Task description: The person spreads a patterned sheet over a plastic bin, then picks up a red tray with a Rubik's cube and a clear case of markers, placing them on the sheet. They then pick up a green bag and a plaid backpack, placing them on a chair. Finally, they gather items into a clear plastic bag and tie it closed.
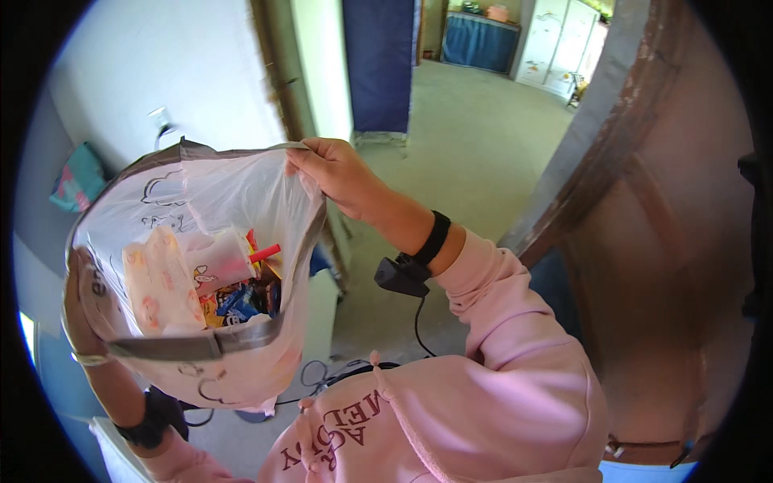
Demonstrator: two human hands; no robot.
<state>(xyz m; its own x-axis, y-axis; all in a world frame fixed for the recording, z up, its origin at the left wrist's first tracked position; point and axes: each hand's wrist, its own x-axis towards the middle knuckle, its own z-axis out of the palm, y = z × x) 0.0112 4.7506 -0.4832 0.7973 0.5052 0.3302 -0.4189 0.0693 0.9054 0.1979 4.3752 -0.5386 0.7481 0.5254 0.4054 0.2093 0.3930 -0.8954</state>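
Note:
A translucent plastic bag [241, 362] with a grey rim and dark printed drawings hangs wide apart between my hands. My right hand [329, 172] pinches its rim at the upper right. My left hand [84, 302] is at the bag's left side, seen partly through the film; its fingers are mostly hidden. Inside the bag lie a pale paper cup [218, 259] on its side with a red straw [264, 253], a pale patterned packet [162, 284], and several crumpled blue, yellow and red wrappers [238, 303].
A wooden door [670, 241] stands at the right, a dark blue curtain [379, 66] beyond the doorway. A teal and pink cloth item [80, 178] is at the left, near a wall socket with a plug [160, 121]. Black cables [314, 374] lie on the floor below.

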